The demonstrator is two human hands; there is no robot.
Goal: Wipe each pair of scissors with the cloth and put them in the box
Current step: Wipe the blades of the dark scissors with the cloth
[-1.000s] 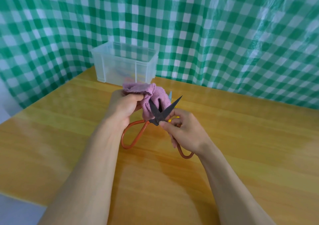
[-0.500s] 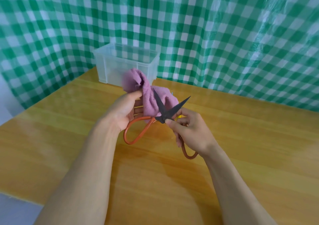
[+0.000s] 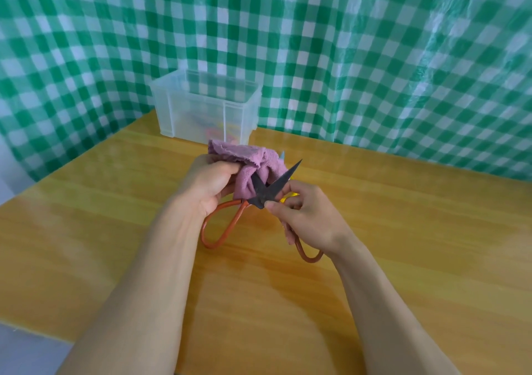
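Scissors with dark blades and large orange loop handles are held above the table, blades spread apart. My right hand pinches them near the pivot and grips one handle. My left hand grips a bunched pink cloth wrapped around the left blade. Behind them stands the clear plastic box, with coloured items dimly visible inside. Bits of another pair, blue and yellow, peek out behind the cloth and my right hand.
The wooden table runs to a front edge at lower left. A green and white checked sheet hangs close behind the box and along both sides.
My left hand has drawn the cloth back down from the blade tip toward the pivot. The scissors stay in my right hand, blades still spread.
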